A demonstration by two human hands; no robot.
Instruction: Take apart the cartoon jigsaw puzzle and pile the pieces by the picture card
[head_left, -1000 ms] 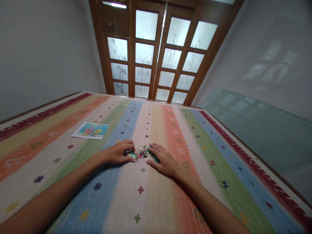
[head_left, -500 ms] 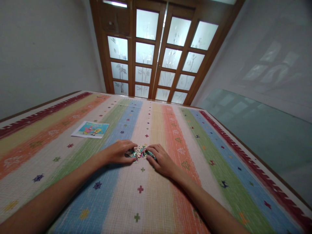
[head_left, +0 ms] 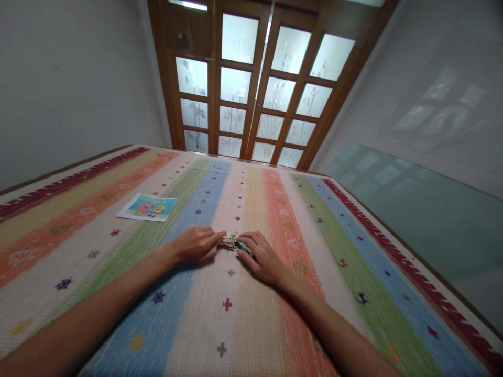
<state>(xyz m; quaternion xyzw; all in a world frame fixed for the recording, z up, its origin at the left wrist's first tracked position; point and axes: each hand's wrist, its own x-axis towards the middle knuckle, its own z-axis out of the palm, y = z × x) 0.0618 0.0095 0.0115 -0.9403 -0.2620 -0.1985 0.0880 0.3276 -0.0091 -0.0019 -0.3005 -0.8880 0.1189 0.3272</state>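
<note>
A small heap of colourful puzzle pieces (head_left: 232, 242) lies on a striped mat (head_left: 251, 314). My left hand (head_left: 196, 244) rests flat on the mat at the heap's left side, fingers together and touching the pieces. My right hand (head_left: 261, 255) is cupped against the heap's right side, fingers curled round it. Both hands squeeze the pieces between them, so most of the heap is hidden. My forearms stretch back toward the camera.
A printed cartoon picture (head_left: 148, 207) lies flat on the mat to the far left. A wooden door with frosted glass panes (head_left: 255, 78) stands beyond the mat's far edge. A glass-like panel (head_left: 424, 209) borders the mat on the right.
Both hands have slid inward toward each other, pushing the spread pieces into a tighter, smaller heap. The left fingers have stretched out from a curl.
</note>
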